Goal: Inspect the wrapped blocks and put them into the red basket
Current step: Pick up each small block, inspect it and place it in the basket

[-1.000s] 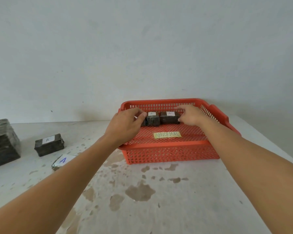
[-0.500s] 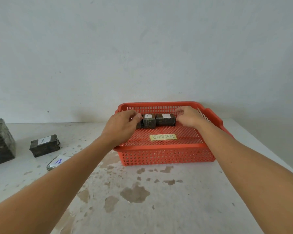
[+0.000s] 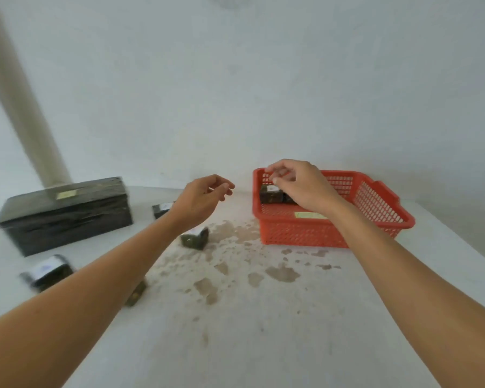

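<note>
Partly done: showing dark film-wrapped labelled blocks (image 3: 272,195) lying in the red plastic lattice basket's (image 3: 381,208) back-left corner; hovering the right hand (image 3: 301,186) above them, slack, empty; hanging the left hand (image 3: 203,198) likewise empty; leaving several similar blocks (image 3: 195,239) waiting toward the bench's (image 3: 263,331) left edge.

Dark wrapped blocks (image 3: 269,193) sit, seemingly upright, in red basket (image 3: 300,233).

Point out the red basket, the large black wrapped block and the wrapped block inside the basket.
red basket (image 3: 300,233): head view, front wall.
large black wrapped block (image 3: 67,217): head view, front face.
wrapped block in the basket (image 3: 269,196): head view, dark side below its label.
</note>
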